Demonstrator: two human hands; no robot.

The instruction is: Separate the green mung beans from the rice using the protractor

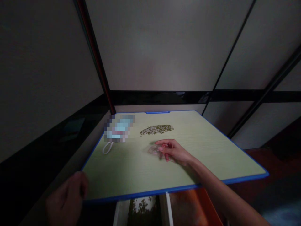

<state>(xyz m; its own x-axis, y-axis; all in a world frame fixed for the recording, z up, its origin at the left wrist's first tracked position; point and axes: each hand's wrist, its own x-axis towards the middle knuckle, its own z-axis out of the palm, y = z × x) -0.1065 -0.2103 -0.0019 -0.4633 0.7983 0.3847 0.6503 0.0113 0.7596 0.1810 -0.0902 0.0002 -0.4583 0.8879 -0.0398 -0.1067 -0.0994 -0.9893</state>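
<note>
My right hand (pixel 172 150) is over the middle of the table, thumb and fingers pinching a small clear plastic bag (pixel 153 150) with faint pinkish marks. Just beyond it, a thin, elongated patch of small green grains (pixel 160 129) lies on the tabletop, with some paler bits at its left part. My left hand (pixel 68 197) is in shadow at the table's left front corner. Its fingers are curled into a fist, and no object shows in it.
The pale table (pixel 199 150) has a raised blue rim. At its back left lies a blurred-out item with a white strap loop (pixel 108 148). Below the front edge are a white container (pixel 169 210) with green grains inside and an orange container (pixel 207 207). Cabinet panels (pixel 160 47) stand behind.
</note>
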